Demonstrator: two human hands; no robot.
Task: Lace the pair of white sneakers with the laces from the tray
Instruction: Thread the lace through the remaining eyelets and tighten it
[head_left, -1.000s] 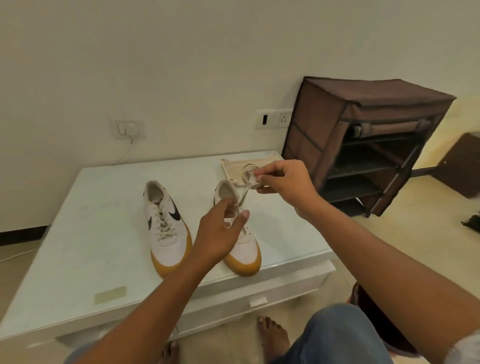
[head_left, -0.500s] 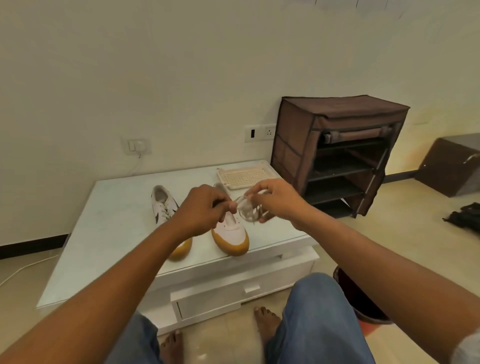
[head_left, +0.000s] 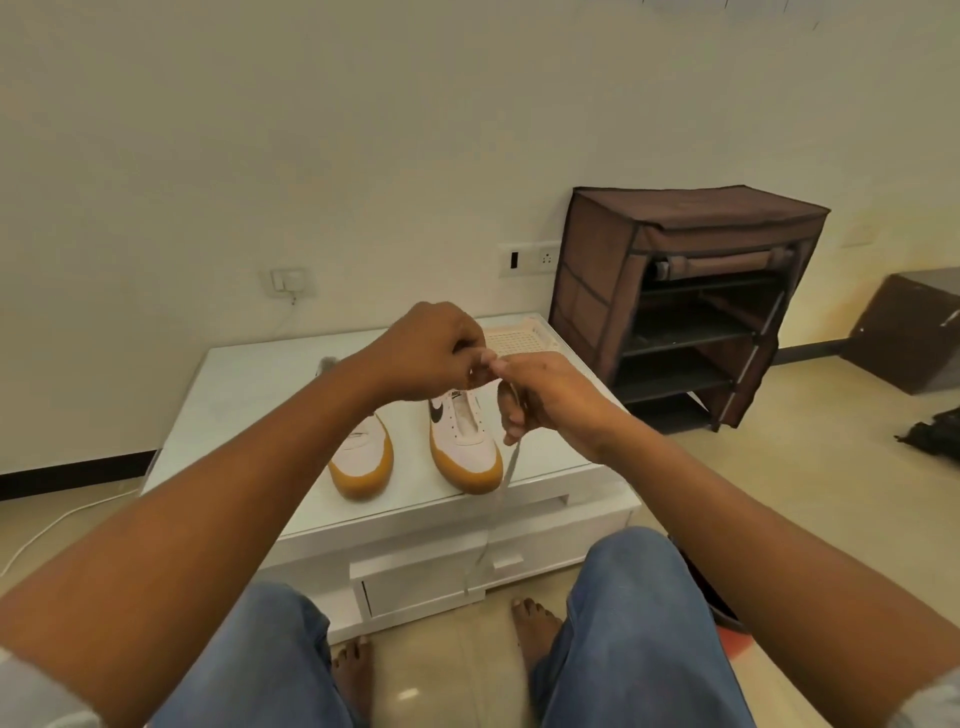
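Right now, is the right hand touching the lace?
Touching. The head view shows the right hand with its fingers curled around the lace, whose loose end hangs from the hand down past the front edge of the table.

White counter (head_left: 249, 395) at centre; brown fabric shoe rack (head_left: 675, 291) at 2 o'clock, brown box (head_left: 914, 332) at 3, black bag (head_left: 935, 439) on floor at 4, white cable (head_left: 57, 519) at 8, wall socket (head_left: 289, 282) at 10 o'clock.

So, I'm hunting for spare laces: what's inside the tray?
The visible part of the tray shows only bare mesh. Its left end is covered by the left hand, which pinches a lace with the right hand.
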